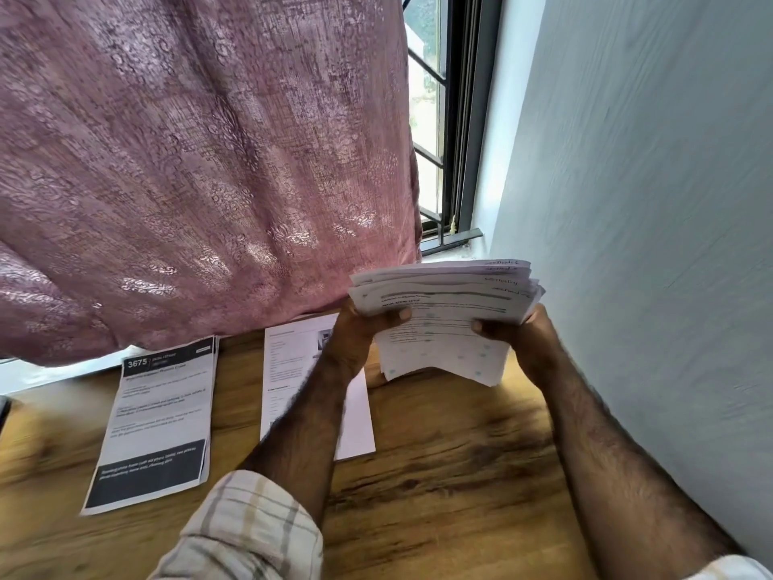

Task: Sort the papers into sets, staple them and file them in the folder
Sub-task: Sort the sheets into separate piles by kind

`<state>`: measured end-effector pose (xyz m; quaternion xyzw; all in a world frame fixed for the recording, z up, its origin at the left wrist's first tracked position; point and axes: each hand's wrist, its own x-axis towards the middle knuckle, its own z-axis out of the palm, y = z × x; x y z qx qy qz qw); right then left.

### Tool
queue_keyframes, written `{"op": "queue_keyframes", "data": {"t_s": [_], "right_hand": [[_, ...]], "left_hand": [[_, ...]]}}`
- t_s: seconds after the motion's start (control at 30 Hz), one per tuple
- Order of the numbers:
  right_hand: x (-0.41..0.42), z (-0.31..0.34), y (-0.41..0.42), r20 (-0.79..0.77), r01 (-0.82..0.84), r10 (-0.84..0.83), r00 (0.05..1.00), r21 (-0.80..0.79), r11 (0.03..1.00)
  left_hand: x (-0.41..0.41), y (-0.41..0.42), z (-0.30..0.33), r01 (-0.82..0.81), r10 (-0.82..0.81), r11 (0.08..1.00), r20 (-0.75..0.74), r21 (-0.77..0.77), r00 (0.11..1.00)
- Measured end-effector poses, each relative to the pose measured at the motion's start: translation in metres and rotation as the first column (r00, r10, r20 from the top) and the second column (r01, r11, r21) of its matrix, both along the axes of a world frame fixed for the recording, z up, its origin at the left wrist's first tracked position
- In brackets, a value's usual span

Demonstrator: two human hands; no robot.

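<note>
Hands (443, 332) grip paper stack (443, 303) — aloft.

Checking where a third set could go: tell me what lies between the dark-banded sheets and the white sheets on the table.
Head view: only bare wooden table between dark-banded sheets and white sheets.

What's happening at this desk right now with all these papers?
A person is sorting printed sheets at a wooden table. Both hands hold a thick stack of papers up off the table, the left hand gripping its left edge and the right hand its right edge. Two piles already lie on the table: a set with a dark header reading 3675 at left, and a white sheet beside it, partly under the left forearm. No stapler or folder is in view.
</note>
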<state>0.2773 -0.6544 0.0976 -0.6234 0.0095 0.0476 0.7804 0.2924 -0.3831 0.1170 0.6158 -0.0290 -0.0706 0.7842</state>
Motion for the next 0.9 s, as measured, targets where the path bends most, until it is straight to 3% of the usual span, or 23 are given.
{"op": "queue_keyframes", "data": {"t_s": [0.2, 0.43, 0.53, 0.63, 0.9], "right_hand": [[0.012, 0.021, 0.007, 0.078, -0.006, 0.01, 0.997, -0.047, 0.999], [0.007, 0.044, 0.005, 0.21, 0.106, -0.095, 0.973, -0.043, 0.993], [0.002, 0.06, 0.014, 0.316, 0.258, -0.216, 0.924, -0.099, 0.961], [0.0, 0.068, 0.024, 0.367, 0.394, -0.318, 0.874, -0.154, 0.906], [-0.002, 0.082, 0.038, 0.29, 0.626, -0.559, 0.777, -0.259, 0.735]], "left_hand": [[0.007, -0.011, 0.025, 0.119, -0.124, 0.992, 0.138, 0.045, 0.983], [0.003, -0.01, 0.033, -0.2, 0.184, 0.974, 0.139, 0.107, 0.973], [0.002, -0.023, 0.038, -0.319, 0.297, 0.941, 0.181, 0.11, 0.938], [0.001, -0.033, 0.043, -0.394, 0.381, 0.912, 0.124, 0.114, 0.916], [0.003, -0.04, 0.044, -0.532, 0.512, 0.84, 0.167, 0.108, 0.842]]}}
